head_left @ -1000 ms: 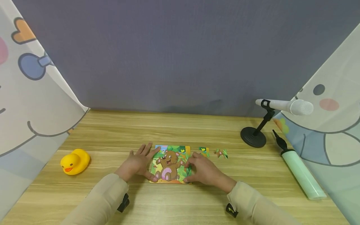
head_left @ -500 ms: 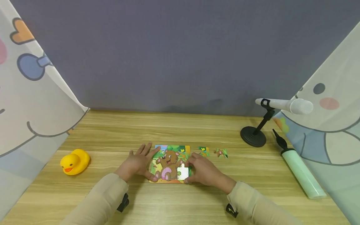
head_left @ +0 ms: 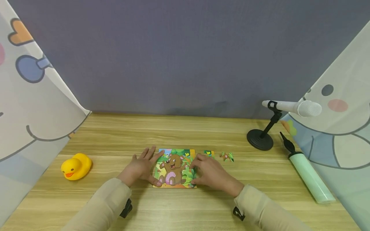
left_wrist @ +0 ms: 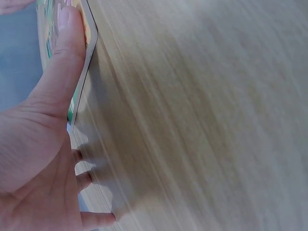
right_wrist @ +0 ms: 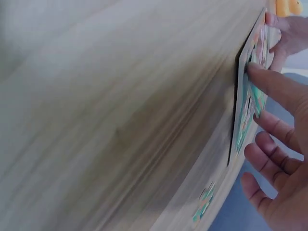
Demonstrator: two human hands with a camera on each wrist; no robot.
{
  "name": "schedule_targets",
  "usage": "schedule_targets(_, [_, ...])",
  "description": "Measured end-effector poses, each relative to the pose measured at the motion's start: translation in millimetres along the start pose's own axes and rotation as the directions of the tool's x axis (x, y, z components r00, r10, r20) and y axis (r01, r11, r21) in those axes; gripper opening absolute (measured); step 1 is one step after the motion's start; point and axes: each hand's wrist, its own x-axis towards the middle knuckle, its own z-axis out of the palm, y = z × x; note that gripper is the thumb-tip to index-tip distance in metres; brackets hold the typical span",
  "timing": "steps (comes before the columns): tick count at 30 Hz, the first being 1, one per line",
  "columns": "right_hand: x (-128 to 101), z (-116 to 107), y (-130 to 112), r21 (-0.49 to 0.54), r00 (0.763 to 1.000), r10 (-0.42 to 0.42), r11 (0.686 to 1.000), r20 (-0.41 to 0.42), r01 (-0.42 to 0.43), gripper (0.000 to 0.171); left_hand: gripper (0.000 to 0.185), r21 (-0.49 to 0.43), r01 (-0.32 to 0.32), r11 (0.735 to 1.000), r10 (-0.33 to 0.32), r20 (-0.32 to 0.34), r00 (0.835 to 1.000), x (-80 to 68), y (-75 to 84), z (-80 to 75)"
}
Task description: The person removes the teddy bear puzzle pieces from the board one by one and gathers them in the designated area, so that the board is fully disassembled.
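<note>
A bear jigsaw board (head_left: pixel 173 167) lies flat on the wooden table (head_left: pixel 185 131) in front of me. My left hand (head_left: pixel 142 166) rests flat at its left side, fingers spread, with the thumb (left_wrist: pixel 65 53) lying along the board's edge (left_wrist: pixel 88 43). My right hand (head_left: pixel 206 171) covers the board's right side, and its fingertips (right_wrist: pixel 269 84) press down on the green lower-right part of the picture (right_wrist: pixel 248 103). Two loose puzzle pieces (head_left: pixel 209 153) (head_left: pixel 227 156) lie just right of the board, beyond the right hand.
A yellow rubber duck (head_left: pixel 75 166) sits at the left. At the right stand a white microphone (head_left: pixel 293 107) on a black round-based stand (head_left: pixel 259 140) and a pale green hand pump (head_left: pixel 307 175). Printed curtains hang on both sides, with a grey backdrop behind.
Half a second ago a white patch showed at the board's lower right under my right hand. That spot now shows green picture. The right hand has shifted slightly toward the board; the left has not moved.
</note>
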Motion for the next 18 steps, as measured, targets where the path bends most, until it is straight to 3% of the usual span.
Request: schedule_targets(18, [-9.4, -24.4, 40.7, 0.182, 0.996, 0.091, 0.979, 0.021, -0.093, 0.043, 0.122, 0.000, 0.012, 1.000, -0.012, 0.014, 1.000, -0.3, 0.9, -1.8])
